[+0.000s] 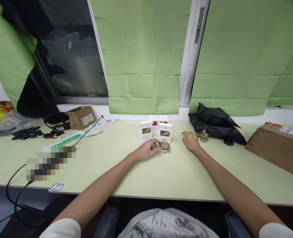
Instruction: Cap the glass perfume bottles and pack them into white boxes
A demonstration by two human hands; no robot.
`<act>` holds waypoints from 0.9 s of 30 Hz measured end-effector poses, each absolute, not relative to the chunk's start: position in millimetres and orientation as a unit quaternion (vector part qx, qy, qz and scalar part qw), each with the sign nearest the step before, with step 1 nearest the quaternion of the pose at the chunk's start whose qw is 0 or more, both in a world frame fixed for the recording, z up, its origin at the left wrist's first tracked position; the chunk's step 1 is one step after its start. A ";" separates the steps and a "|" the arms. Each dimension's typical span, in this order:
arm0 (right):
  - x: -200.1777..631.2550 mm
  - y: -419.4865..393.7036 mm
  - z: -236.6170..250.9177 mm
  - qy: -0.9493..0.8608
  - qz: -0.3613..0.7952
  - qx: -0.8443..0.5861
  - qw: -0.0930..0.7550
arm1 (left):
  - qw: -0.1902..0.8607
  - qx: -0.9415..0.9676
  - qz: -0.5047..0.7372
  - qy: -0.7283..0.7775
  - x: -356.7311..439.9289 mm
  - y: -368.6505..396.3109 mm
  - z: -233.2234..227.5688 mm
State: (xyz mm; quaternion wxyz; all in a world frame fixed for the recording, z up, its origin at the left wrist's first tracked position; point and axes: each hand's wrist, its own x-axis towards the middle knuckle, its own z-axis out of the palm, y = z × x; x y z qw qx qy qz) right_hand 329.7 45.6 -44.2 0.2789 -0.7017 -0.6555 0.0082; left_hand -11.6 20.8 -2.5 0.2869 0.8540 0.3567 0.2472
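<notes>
My left hand curls round the left side of a round, flat glass perfume bottle with a gold neck, standing on the table. Thumb and fingers touch its edge. To the right, my right hand rests low over the tabletop, fingers bent. A small yellow-gold bit shows at its fingertips, too small to name. Just beyond that hand is a second round perfume bottle. Two white boxes with dark floral pictures, a left box and a right box, stand behind the first bottle.
Behind them stand white boxes with red pictures. Black plastic bags and a brown carton lie at right. On the left are an open cardboard box, a power strip, cables and black parts.
</notes>
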 end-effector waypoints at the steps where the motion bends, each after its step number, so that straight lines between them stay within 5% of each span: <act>1: 329.8 45.7 -44.1 -0.657 0.008 -0.702 0.274 | 0.287 0.854 0.247 0.357 -11.7 20.9 -2.7; 9: 318.1 31.9 -33.9 -0.656 -0.019 -0.705 0.267 | 0.280 0.858 0.251 0.349 -12.0 20.9 -2.2; 14: 273.8 4.8 -10.6 -0.682 -0.082 -0.604 0.405 | 0.283 0.857 0.255 0.347 -10.3 24.0 -4.5; 20: 223.4 -22.9 6.6 -0.744 0.046 -0.435 0.505 | 0.273 0.861 0.266 0.338 -10.6 27.1 -7.7; 27: 220.4 -25.2 3.2 -0.742 0.117 -0.413 0.514 | 0.267 0.862 0.264 0.340 -10.4 26.6 -7.3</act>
